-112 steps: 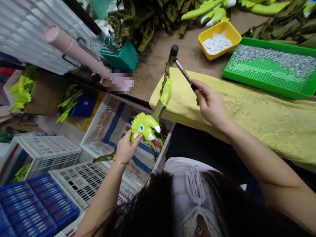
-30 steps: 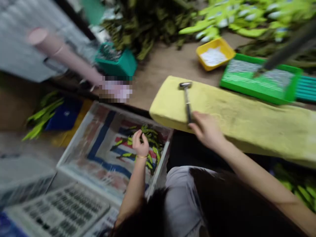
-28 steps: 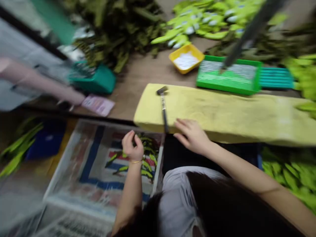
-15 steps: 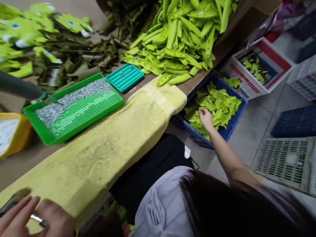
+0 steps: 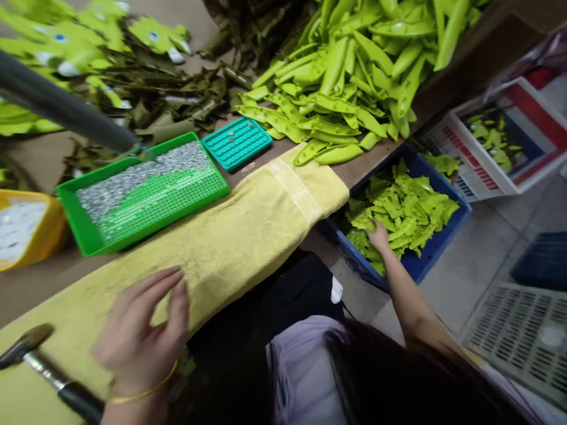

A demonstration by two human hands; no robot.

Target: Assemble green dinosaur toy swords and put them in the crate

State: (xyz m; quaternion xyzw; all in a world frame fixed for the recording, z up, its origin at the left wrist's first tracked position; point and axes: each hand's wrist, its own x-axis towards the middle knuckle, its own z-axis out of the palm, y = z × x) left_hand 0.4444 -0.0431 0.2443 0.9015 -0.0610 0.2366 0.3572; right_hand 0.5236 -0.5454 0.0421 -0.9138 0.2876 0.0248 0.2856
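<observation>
My left hand [image 5: 144,321], with a yellow band at its wrist, hovers over the long yellow padded cloth [image 5: 248,218]. Its fingers are loosely curled and apart, and nothing is in them. Beside it on the cloth lies a brush [image 5: 46,369] with dark bristles, a metal collar and a black handle. On the other side, my right hand [image 5: 380,237] reaches down into a blue crate [image 5: 443,236]. Its fingers pinch at a flat green leaf-like piece [image 5: 365,217] on the pile [image 5: 411,209]; the fingertips are partly hidden.
A green perforated tray [image 5: 177,200] holds small silvery bits, next to a teal ridged tray [image 5: 237,143]. Green pods [image 5: 336,88] and dark green strips [image 5: 177,94] are heaped behind. A yellow bin [image 5: 48,230] stands left, a grey pole [image 5: 75,106] above, a white crate [image 5: 469,159] right.
My left hand has moved up and right, away from the brush, which now shows more fully. My right hand has gone from above the pile down onto the green pieces.
</observation>
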